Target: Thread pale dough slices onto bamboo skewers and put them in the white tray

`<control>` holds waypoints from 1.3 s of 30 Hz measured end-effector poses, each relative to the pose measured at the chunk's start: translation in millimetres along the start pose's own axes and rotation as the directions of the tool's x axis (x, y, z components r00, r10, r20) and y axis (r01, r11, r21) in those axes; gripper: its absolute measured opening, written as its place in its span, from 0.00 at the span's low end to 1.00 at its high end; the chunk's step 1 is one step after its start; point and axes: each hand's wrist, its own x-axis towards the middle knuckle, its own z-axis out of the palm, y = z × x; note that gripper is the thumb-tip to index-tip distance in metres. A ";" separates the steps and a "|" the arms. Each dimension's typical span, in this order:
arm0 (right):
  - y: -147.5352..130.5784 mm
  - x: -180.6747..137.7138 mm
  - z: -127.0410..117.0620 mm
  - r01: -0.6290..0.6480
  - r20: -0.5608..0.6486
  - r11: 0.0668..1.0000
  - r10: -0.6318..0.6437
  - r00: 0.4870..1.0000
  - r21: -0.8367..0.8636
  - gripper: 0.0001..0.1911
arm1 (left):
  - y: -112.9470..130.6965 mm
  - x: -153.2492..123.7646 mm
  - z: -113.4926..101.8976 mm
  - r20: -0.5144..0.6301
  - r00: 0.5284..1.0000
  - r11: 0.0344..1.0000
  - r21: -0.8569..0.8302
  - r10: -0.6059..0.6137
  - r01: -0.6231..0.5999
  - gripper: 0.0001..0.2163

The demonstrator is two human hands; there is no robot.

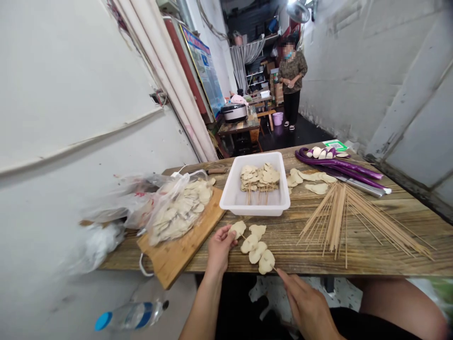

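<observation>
My left hand (pixel 220 246) pinches a thin pale slice (pixel 239 229) at the far end of a bamboo skewer (pixel 275 269). My right hand (pixel 307 301) grips the skewer's near end. Between the hands, several pale slices (pixel 257 253) are threaded on the stick, over the front edge of the wooden table (pixel 283 236). Another pale slice (pixel 258 230) lies just beyond them. Past my hands stands a white plastic tub (pixel 230 203) holding filled skewers (pixel 260 178). What the slices are cut from cannot be made out.
A cutting board (pixel 201 236) at left carries a plastic bag of slices (pixel 180 212). Loose skewers (pixel 339 217) fan out at right, near eggplants (pixel 343 165) and a knife (pixel 361 184). A water bottle (pixel 130 315) is lower left. A person (pixel 292 75) stands further back.
</observation>
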 end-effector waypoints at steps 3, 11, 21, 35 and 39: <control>2.3 -1.8 -3.3 0.006 -0.027 0.999 -0.005 1.000 0.047 0.24 | 4.4 -2.2 2.3 0.028 0.999 0.996 -0.086 -0.038 0.040 0.21; 11.0 -6.1 -0.1 0.111 -0.139 0.992 -0.101 0.985 0.064 0.22 | 14.0 -6.7 6.8 0.041 0.999 0.998 -0.063 -0.023 0.025 0.22; 14.7 -6.6 0.0 0.120 -0.142 0.975 -0.094 0.985 0.189 0.20 | 14.8 -6.8 10.5 0.050 0.996 0.970 -0.229 -0.078 0.087 0.19; 25.5 -13.2 8.7 -0.112 -0.001 0.904 0.123 0.992 0.412 0.10 | 17.4 -13.3 11.4 0.156 0.967 0.907 -0.343 -0.203 0.245 0.11; 26.6 -13.5 4.6 -0.100 0.013 0.877 0.107 0.994 0.471 0.12 | 16.8 -14.1 10.9 0.137 0.969 0.908 -0.343 -0.204 0.239 0.09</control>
